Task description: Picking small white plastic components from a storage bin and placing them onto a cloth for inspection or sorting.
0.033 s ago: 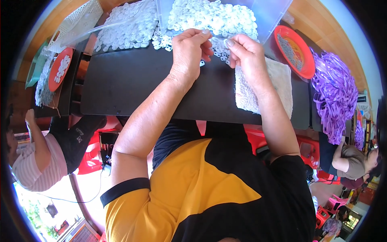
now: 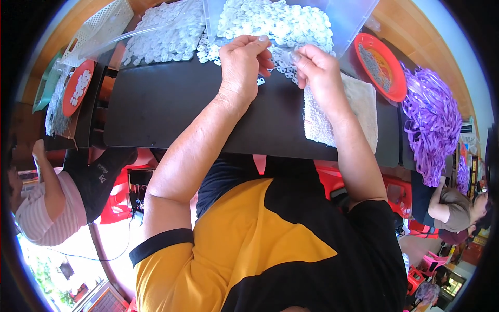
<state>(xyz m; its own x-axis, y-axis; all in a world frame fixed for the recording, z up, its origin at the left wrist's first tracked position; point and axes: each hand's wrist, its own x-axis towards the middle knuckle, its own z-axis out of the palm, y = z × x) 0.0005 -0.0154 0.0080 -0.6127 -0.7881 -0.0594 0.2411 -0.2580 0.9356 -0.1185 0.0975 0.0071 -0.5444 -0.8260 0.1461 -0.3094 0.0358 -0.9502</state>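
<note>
I am watching both hands working at the far edge of the black tabletop [image 2: 171,112]: left hand [image 2: 244,65] and right hand [image 2: 317,73] are pinching closed on small clear rings [image 2: 280,65] between them, with the heaped ring pile [image 2: 275,23] lying straight ahead, equally near both.

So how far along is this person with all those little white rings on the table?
Done: hard to tell; some white pieces sit on the red plate at the left. In hand: the left hand and right hand pinch small white rings together at the edge of the heap, beside the white towel. Left: a large pile of white rings fills the clear tray, more spread on the black table.
</note>
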